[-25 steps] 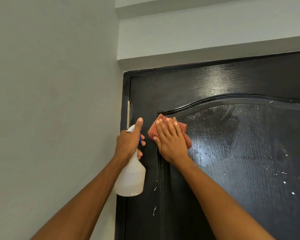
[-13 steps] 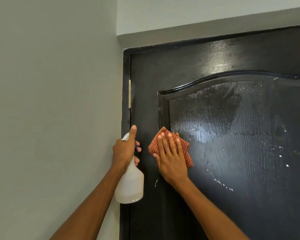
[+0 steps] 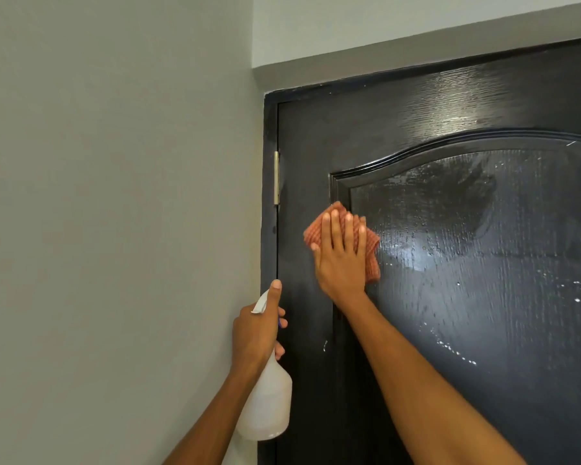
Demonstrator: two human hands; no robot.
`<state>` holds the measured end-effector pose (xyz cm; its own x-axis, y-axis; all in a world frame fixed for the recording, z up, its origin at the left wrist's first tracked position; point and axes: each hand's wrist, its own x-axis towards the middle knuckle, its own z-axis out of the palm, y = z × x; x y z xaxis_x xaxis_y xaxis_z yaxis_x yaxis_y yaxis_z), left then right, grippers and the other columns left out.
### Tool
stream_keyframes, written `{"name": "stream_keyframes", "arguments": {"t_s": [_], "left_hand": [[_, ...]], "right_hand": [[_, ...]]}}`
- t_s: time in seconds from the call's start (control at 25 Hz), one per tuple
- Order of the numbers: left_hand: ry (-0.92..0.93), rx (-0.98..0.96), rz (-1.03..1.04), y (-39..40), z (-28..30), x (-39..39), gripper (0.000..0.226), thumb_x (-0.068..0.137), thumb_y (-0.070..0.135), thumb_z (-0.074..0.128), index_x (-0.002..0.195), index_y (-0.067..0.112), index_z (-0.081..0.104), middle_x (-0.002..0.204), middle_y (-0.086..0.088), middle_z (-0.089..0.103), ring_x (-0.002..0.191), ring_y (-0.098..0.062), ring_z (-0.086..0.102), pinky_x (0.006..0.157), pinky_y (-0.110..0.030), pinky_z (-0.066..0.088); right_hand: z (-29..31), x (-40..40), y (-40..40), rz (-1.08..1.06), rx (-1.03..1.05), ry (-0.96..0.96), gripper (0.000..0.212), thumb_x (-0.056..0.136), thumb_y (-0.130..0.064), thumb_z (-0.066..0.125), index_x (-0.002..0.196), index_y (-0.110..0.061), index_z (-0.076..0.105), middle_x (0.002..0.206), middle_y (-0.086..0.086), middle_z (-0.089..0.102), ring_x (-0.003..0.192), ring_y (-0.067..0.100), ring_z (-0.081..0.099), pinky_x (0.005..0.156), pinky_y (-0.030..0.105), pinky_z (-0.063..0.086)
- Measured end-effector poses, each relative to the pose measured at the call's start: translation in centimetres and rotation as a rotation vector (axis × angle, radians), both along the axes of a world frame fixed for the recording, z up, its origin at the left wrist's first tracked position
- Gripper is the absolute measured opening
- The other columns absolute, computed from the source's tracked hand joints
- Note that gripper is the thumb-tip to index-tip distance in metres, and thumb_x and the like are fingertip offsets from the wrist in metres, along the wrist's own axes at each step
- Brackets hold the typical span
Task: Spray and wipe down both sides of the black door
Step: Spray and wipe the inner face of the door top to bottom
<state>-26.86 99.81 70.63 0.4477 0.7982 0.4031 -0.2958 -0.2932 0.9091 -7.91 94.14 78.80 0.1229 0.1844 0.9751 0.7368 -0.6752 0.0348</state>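
Black wood-grain door (image 3: 416, 105) fills the right of the view, hinged at its left edge beside the grey wall (image 3: 114, 196). The right hand (image 3: 341, 260) presses an orange checked cloth (image 3: 371, 260) flat against the door with straight fingers, straddling the left moulding of the arched panel (image 3: 467, 263). Half a second ago the cloth sat lower on the same moulding; it has now moved up, so the wiping stroke runs up and down this edge. The left hand (image 3: 257, 330) stays curled round the neck of a white spray bottle (image 3: 269, 404), thumb on top. Droplets and wet streaks remain across the panel, so this side is judged only partly wiped, the other side not yet reached.
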Motion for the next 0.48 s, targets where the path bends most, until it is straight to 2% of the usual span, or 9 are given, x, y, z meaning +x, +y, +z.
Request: {"name": "stream_keyframes", "arguments": {"t_s": [0.12,0.2,0.32,0.48], "left_hand": [[-0.050,0.005,-0.019,0.3,0.7,0.0,0.063,0.089,0.068,0.051,0.083,0.009,0.069,0.081,-0.014,0.074,0.045,-0.024,0.060,0.044,-0.029,0.052],[-0.065,0.007,-0.027,0.4,0.9,0.1,0.062,0.090,0.068,0.051,0.083,0.009,0.068,0.081,-0.015,0.073,0.045,-0.024,0.060,0.043,-0.029,0.052],[-0.036,0.015,-0.027,0.7,0.4,0.5,0.064,0.090,0.070,0.049,0.084,0.009,0.068,0.083,-0.015,0.074,0.046,-0.024,0.060,0.043,-0.028,0.053],[-0.013,0.042,-0.015,0.4,0.2,0.5,0.065,0.091,0.071,0.047,0.084,0.010,0.068,0.085,-0.015,0.074,0.049,-0.024,0.061,0.044,-0.028,0.053]], "right_hand": [[7.5,-0.4,0.5,-0.005,0.010,0.028,0.069,0.110,-0.042,0.029,0.164,-0.007,0.006,0.172,0.016,0.005,0.159,0.033,-0.001,0.127,0.053,-0.006],[8.2,-0.2,0.4,0.018,0.027,0.047,0.068,0.110,-0.043,0.028,0.164,-0.007,0.008,0.171,0.018,0.008,0.159,0.032,0.001,0.128,0.052,-0.004],[3.1,0.4,-0.3,0.029,0.010,-0.019,0.066,0.110,-0.041,0.027,0.163,-0.005,0.015,0.170,0.018,0.015,0.159,0.032,0.006,0.129,0.051,0.000],[-8.6,0.7,-2.3,0.068,-0.088,-0.013,0.066,0.109,-0.038,0.030,0.164,-0.005,0.013,0.171,0.016,0.008,0.159,0.031,0.003,0.129,0.049,-0.002]]}}
